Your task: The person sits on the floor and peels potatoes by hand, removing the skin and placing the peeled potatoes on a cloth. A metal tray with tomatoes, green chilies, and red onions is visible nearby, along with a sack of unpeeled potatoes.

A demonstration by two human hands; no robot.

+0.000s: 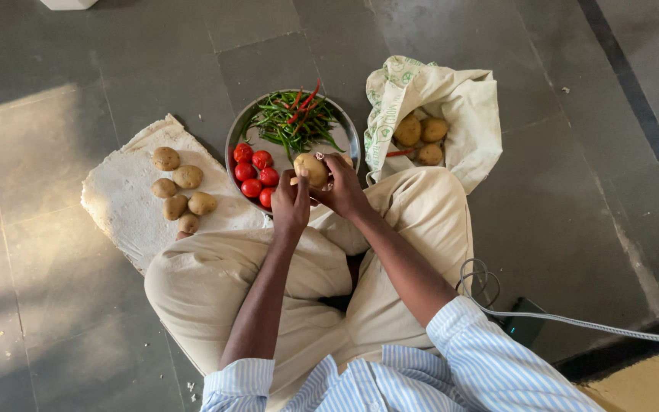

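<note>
Steel plate [352, 141] on the floor holds green beans [291, 122], red chillies [304, 101] and tomatoes [255, 174] by its left rim. Five potatoes [179, 191] lie on a white mat [127, 202] left of it; cloth bag [451, 107] with more potatoes sits right. Both hands, left hand [290, 206] and right hand [342, 191], fingers closed around one potato [310, 169] over the plate's near edge, long axis roughly left-right. Nothing blocks it.

- A metal plate [352, 141] sits on the floor before the person's knees, with chillies [293, 120] at its far side and tomatoes [255, 175] at its near left
- Left of it, five potatoes [179, 191] lie on a mat [120, 202]
- Right of it, a cloth bag [463, 114] holds perhaps three more potatoes [419, 137]
- Both hands hold one potato [310, 169] over the plate's near edge
</note>
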